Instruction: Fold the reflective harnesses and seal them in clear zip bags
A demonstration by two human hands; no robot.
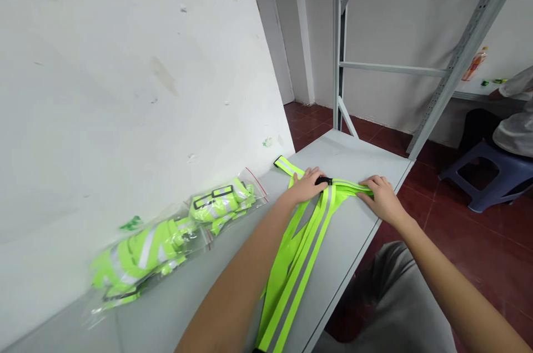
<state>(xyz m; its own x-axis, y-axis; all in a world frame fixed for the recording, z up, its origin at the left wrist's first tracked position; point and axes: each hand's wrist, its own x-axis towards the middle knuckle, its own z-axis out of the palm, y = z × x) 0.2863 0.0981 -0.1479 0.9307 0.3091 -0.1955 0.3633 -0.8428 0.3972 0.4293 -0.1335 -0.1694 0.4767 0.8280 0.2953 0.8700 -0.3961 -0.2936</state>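
A neon-yellow reflective strap harness [303, 264] with grey stripes lies stretched along the grey shelf top [350, 247]. My left hand [308, 185] is closed on it beside a black buckle [323, 180], with the fingertips at the buckle. To the right, my right hand [383, 197] pinches the folded strap between thumb and fingers near the shelf's front edge. A loose strap end with a black tip pokes out beyond my left hand. My forearm covers part of the harness's left side.
Against the white wall [145, 64] lie clear bags [141, 258] of folded neon harnesses. A metal shelf frame [339, 36] rises at the far end. Off to the right, a person [516, 125] sits on a blue stool [491, 170] near a bottle [475, 64].
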